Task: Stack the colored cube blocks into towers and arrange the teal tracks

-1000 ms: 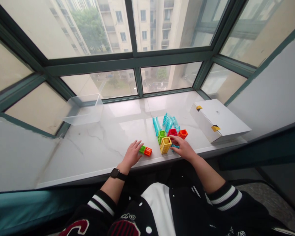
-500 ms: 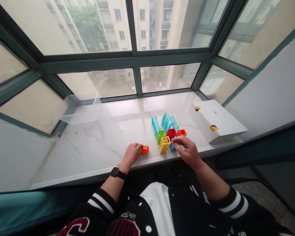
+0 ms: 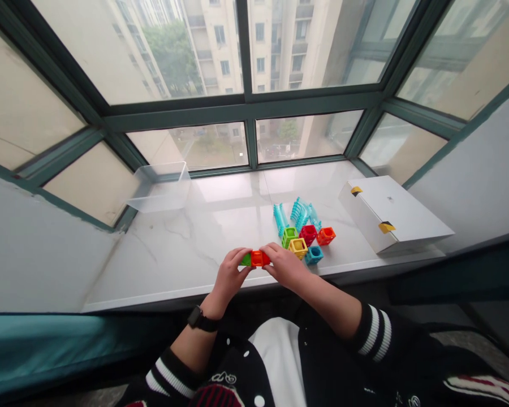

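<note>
Both my hands meet over a small joined pair of toy blocks, a green block on the left and an orange block on the right, near the front edge of the marble sill. My left hand pinches the green end and my right hand pinches the orange end. Just right of my right hand sit a yellow cube, a light green cube, a red cube, another orange cube and a blue cube.
Turquoise curved track pieces lie behind the cubes. A white cardboard box sits at the right of the sill. A clear plastic bin stands at the back left by the window frames.
My right hand left the cube cluster and moved left to the green and orange pair, which my left hand has lifted slightly. The camera view shifted a little to the left.
</note>
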`<state>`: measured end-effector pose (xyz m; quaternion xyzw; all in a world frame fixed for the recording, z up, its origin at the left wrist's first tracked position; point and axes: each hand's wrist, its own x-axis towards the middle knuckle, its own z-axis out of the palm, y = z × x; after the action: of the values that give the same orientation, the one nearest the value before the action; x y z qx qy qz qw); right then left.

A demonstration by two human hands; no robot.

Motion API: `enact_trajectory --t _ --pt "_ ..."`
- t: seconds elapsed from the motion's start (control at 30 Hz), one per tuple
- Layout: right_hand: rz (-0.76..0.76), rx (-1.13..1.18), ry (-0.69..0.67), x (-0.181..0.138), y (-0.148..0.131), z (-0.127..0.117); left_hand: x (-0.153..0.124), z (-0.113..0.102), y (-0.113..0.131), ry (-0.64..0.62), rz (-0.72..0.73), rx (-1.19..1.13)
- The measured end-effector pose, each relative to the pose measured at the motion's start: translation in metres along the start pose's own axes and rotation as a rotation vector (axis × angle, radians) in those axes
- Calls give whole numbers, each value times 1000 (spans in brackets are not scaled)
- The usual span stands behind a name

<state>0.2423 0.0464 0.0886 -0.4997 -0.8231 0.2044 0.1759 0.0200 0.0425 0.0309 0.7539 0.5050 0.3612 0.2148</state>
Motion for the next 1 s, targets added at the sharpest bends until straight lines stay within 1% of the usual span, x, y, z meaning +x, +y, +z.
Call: enact_trajectory --t 0.07,0.13,0.2,0.3,0.4,0.5,0.57,0.6,0.67,0.7,0.77,0.83,0.9,1.0 --pt "14 -13 15 -2 -1 -2 -1 1 -6 6 -36 -4" --pt "20 11 62 -5 0 -4 -1 6 -17 -15 -83 48" --pt "13 106 127 -8 3 -5 0 13 -29 -69 -122 144" --pt "27 324 198 -11 10 -9 2 26 -40 -168 -167 290" --pt "73 480 224 -15 16 -15 7 40 -43 -245 -178 391" --pt "96 542 241 -20 20 -20 15 49 -41 -287 -178 428" --pt "88 561 250 -24 22 -25 20 52 -37 -271 -175 426" --pt "79 567 253 -26 23 -27 23 52 -34 -243 -166 411" --pt "54 567 269 -31 24 -31 25 48 -24 -165 -127 322" --pt "41 559 281 -34 25 -32 26 45 -17 -128 -102 240" --pt "9 535 307 -38 27 -34 24 38 1 -93 -61 7" --pt "-21 507 322 -42 31 -34 21 33 23 -116 -51 -272" --pt "-52 474 328 -43 33 -33 18 30 43 -155 -81 -511" --pt "-92 434 345 -44 34 -31 16 31 63 -152 -154 -716"
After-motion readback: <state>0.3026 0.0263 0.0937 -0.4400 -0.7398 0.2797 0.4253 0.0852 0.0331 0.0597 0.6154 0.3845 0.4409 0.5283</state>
